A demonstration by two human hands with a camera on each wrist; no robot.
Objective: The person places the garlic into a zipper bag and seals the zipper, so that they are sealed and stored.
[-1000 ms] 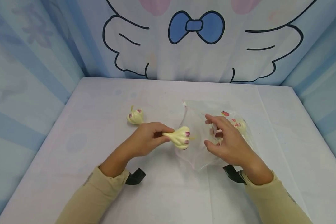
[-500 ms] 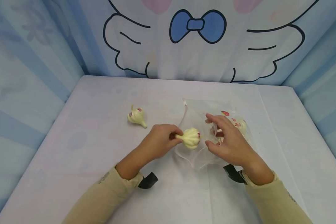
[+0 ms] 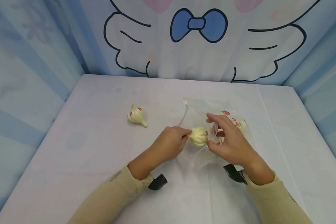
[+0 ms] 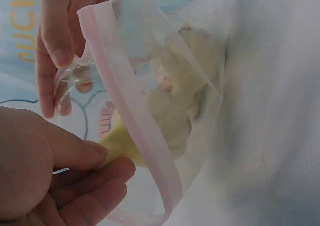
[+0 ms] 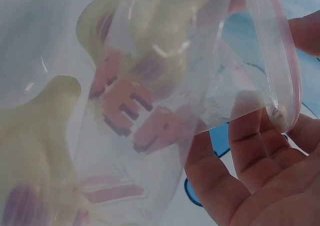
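Observation:
My left hand [image 3: 186, 134] pinches the stem of a pale yellow toy garlic bulb [image 3: 198, 136] and holds it at the mouth of a clear zip bag [image 3: 201, 109]. In the left wrist view the bulb [image 4: 122, 148] sits just behind the bag's pink rim [image 4: 137, 121], with my left fingers [image 4: 95, 168] on its stem. My right hand [image 3: 214, 132] grips the bag's edge and holds the mouth open; its fingers [image 5: 250, 151] show through the plastic. Another bulb [image 3: 240, 124] lies inside the bag. A third bulb [image 3: 136, 116] lies loose on the table to the left.
The table [image 3: 100, 155] is covered in white cloth. Blue and white fabric walls [image 3: 30, 62] close it in on the left, back and right. The bag carries red printed marks [image 5: 130, 111].
My left hand has carried the garlic bulb rightward, from beside the bag up into its mouth. My right hand has stayed on the bag's edge. The loose bulb has not moved.

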